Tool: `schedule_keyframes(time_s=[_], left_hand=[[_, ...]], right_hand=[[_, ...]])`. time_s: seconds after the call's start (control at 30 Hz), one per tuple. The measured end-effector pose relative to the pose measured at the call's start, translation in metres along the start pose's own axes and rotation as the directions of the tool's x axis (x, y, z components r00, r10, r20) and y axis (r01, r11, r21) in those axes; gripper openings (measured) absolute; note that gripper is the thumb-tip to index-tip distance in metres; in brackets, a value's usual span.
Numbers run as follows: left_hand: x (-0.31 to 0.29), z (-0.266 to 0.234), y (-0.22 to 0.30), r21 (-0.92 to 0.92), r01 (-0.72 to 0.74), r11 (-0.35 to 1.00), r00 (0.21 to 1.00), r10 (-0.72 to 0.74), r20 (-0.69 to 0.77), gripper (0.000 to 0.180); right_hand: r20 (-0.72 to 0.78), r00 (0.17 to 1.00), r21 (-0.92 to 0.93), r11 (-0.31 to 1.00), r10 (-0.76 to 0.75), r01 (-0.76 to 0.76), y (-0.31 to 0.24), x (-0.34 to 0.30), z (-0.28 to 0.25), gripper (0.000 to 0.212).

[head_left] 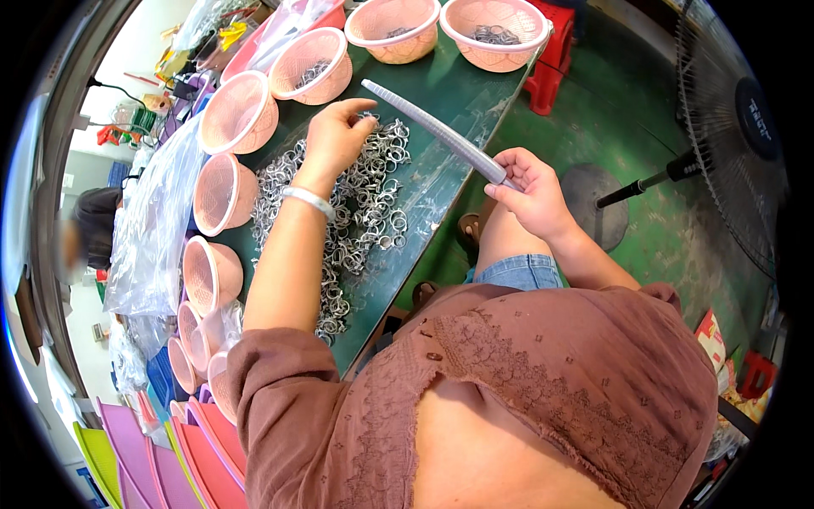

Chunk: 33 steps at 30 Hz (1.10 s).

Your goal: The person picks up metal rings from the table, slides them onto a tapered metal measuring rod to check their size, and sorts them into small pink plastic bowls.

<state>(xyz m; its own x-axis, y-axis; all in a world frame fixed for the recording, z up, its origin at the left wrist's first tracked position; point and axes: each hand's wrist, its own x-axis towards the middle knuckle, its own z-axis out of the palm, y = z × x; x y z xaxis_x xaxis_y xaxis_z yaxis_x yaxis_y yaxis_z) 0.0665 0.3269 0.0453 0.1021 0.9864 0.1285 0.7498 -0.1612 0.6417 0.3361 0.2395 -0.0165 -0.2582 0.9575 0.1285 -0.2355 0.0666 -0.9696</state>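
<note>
My right hand (532,193) grips the thick end of a grey tapered ring mandrel (437,131), marked with grooves along its length. The mandrel slants up to the left, its thin tip near my left hand (337,140). That hand is over a heap of silvery metal rings (343,225) on the green table (441,182), its fingers curled and thumb drawn towards the index finger. Whatever they may hold is too small to make out. Pink mesh baskets curve around the heap; rings lie in the far right basket (494,38) and in the basket (311,68) beyond my left hand.
A black standing fan (746,127) is at the right, its round base on the green floor. A red plastic stool (551,59) stands past the table's far end. Clear plastic bags (153,229) lie left of the baskets, with coloured trays (161,462) stacked at the lower left.
</note>
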Motion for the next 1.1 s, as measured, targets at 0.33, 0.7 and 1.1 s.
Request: schedule_keyframes(time_s=[0.33, 0.7, 1.1], left_hand=[[0.016, 0.011, -0.013, 0.113, -0.007, 0.994, 0.987, -0.011, 0.158, 0.017], [-0.014, -0.024, -0.016, -0.912, 0.362, 0.194, 0.932, -0.109, 0.347, 0.012], [-0.059, -0.003, 0.015, -0.884, 0.264, 0.386, 0.963, -0.055, 0.264, 0.024]], right_hand=[[-0.021, 1.000, 0.045, 0.999, 0.006, -0.005, 0.003, 0.000, -0.006, 0.027], [0.021, 0.998, -0.214, 0.975, -0.059, 0.062, 0.001, -0.003, 0.000, 0.024], [0.067, 0.932, -0.573, 0.751, -0.356, 0.328, -0.010, -0.006, 0.017, 0.027]])
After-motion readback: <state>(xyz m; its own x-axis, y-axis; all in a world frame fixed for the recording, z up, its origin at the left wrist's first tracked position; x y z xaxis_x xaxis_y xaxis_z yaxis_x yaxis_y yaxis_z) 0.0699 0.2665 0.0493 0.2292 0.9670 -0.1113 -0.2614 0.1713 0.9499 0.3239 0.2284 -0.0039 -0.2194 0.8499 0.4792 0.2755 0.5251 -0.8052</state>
